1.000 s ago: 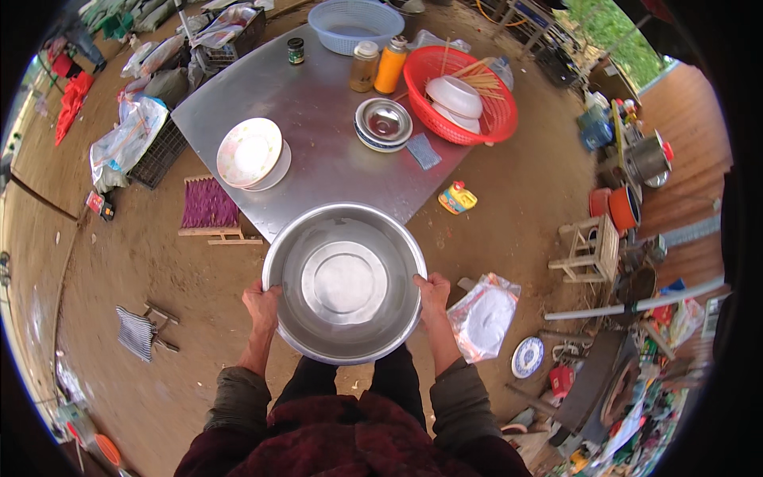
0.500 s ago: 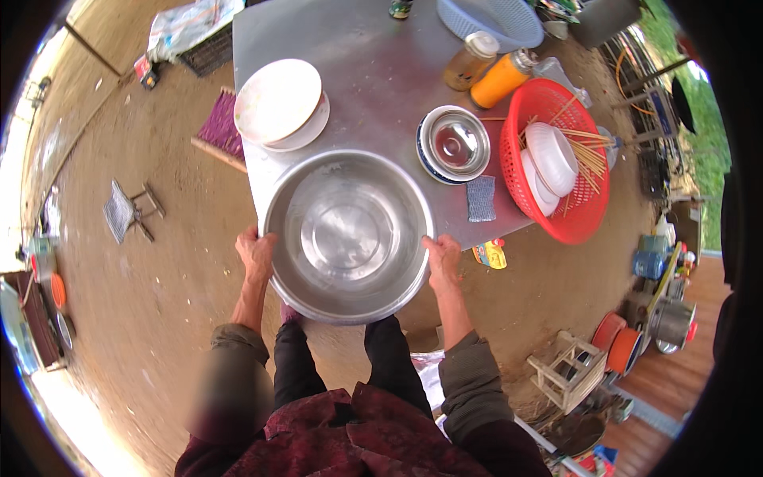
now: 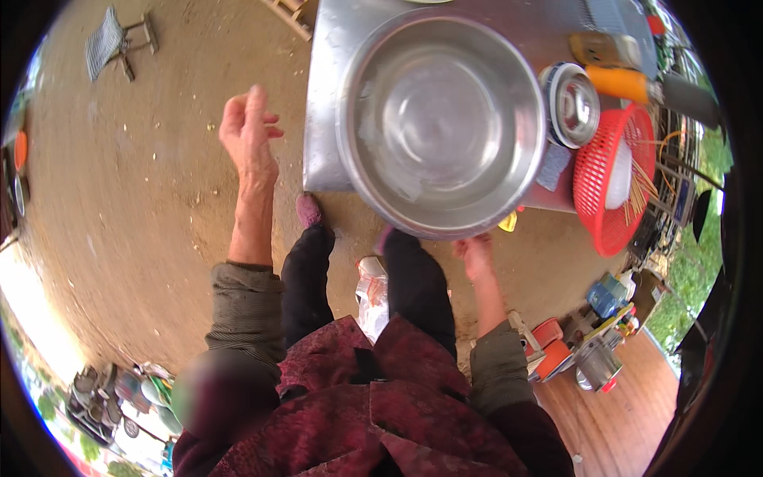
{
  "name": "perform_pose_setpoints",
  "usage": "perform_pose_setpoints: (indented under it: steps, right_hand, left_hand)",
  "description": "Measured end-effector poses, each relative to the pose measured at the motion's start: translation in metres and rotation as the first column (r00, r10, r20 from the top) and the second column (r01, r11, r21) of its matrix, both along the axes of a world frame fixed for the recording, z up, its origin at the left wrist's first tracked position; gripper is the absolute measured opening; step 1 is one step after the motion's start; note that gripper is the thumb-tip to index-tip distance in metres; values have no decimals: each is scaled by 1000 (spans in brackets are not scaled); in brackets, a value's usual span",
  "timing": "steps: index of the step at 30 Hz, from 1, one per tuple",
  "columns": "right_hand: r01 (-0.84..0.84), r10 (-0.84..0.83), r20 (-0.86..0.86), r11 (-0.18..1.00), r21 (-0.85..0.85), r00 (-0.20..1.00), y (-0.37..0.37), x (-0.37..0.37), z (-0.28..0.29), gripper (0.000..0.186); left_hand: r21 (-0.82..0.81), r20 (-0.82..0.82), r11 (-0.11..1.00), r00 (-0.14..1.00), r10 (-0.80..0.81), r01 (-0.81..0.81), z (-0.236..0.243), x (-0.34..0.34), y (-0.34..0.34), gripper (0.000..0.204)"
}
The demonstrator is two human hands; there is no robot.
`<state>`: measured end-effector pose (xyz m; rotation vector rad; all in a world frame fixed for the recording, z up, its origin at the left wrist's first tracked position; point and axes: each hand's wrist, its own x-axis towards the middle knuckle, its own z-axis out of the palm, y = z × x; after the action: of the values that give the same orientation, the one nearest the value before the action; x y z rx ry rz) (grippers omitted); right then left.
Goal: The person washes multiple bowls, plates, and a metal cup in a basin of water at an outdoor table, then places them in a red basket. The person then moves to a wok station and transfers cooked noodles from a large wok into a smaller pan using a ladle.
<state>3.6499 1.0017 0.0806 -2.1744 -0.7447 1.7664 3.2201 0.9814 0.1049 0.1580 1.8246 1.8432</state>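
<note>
A large shallow stainless steel basin [image 3: 445,215] sits on the metal-topped table [image 3: 326,159], its near rim jutting past the front edge. My left hand [image 3: 250,139] is off the basin, over the floor to its left. Its fingers are apart, some loosely bent, and it holds nothing. My right hand [image 3: 477,256] is at the basin's near right rim, just below it. The rim partly hides those fingers, so I cannot see whether they grip it. Close to the basin's right side are stacked metal bowls [image 3: 574,105] and a grey-blue cloth [image 3: 554,165].
A red plastic colander [image 3: 592,171] with a white bowl [image 3: 620,179] and chopsticks [image 3: 638,195] stands at the table's right. Behind it lie an orange bottle [image 3: 620,81] and a brownish jar [image 3: 604,49]. A small folding stool [image 3: 107,44] stands far left; pots [image 3: 598,366] are lower right.
My left hand has let go of the basin's rim and moved away from it. The right hand has slipped lower along the near rim. My view has shifted, moving the table's things rightward.
</note>
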Motion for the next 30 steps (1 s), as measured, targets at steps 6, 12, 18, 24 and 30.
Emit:
perform_pose_setpoints:
  steps: [6, 12, 18, 24, 30]
  right_hand:
    - [-936, 945, -56, 310, -164, 323, -93, 7, -111, 32]
    - [-925, 903, -298, -359, -125, -311, -169, 106, -252, 94]
    - [-966, 709, -675, -257, 20, -203, -223, 168, -315, 113]
    - [-977, 953, -235, -207, -42, -192, -228, 162, -337, 90]
    - [-870, 874, -156, -478, -122, -459, -210, 156, -377, 102]
  left_hand:
    - [-166, -29, 907, 921, 388, -387, -88, 27, -102, 28]
    - [-191, -75, 904, 924, 376, -383, -177, 102, -160, 30]
    - [-228, -69, 908, 936, 346, -352, -200, 118, -169, 36]
    - [-160, -15, 894, 906, 423, -419, -198, 107, -159, 41]
    - [-109, -89, 904, 910, 406, -414, -196, 98, -161, 43]
